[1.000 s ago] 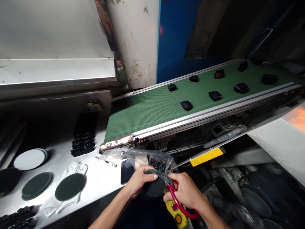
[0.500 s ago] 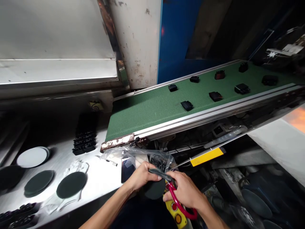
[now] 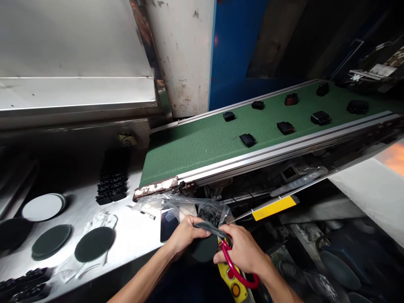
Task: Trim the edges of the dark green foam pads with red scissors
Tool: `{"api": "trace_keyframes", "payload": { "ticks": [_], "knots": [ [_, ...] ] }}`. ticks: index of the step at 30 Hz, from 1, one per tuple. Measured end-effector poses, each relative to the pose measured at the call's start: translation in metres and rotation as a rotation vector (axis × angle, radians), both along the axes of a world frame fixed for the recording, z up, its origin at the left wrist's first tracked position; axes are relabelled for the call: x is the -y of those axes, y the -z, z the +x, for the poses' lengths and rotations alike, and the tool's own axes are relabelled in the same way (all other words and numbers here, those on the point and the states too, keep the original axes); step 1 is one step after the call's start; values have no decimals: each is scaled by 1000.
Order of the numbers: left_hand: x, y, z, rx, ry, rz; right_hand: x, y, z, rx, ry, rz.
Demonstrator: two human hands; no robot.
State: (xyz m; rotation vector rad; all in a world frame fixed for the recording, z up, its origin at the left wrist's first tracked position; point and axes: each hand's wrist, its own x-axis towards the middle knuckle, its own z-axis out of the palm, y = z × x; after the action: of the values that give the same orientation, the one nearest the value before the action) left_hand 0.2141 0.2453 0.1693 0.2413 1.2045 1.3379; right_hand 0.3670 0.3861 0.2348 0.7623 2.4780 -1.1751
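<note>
Plastic bag (image 3: 189,206) bunches just behind left hand (image 3: 184,237).

A chipped white pillar (image 3: 183,59) stands between a stainless steel hood (image 3: 72,50) and a blue wall (image 3: 236,46), a green mesh conveyor (image 3: 205,147) runs below them, and orange light (image 3: 393,158) glows far right.

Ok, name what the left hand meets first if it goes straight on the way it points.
The clear plastic bag holding coiled dark cable, just beyond the left hand; depth is hard to judge, so it may pass above.
</note>
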Motion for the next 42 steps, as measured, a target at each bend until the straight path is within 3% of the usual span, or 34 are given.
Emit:
{"api": "trace_keyframes", "payload": {
  "ticks": [4, 8, 15, 23, 30, 33, 38, 42],
  "knots": [
    [-1, -7, -9, 22, 63, -23, 2, 0, 0, 43, -3, -73],
    [-2, -5, -11, -75, 109, -15, 2, 3, -1, 2, -8, -19],
    [3, 7, -4, 97, 40, -14, 0, 10, 3, 21, 14, -126],
    [1, 2, -11, 33, 82, -5, -2, 9, 2, 19, -14, -81],
    [5, 7, 5, 144, -81, 11, -2, 5, 1, 16, -5, -67],
    [5, 6, 5, 67, -38, 13, -1, 4, -1, -6, 6, -4],
    [2, 0, -5, -3, 60, 24, -2, 4, 0, 64, -26, -81],
    [-3, -3, -8, -64, 95, 42, -1, 2, -2, -5, -5, -41]
  ]
}}
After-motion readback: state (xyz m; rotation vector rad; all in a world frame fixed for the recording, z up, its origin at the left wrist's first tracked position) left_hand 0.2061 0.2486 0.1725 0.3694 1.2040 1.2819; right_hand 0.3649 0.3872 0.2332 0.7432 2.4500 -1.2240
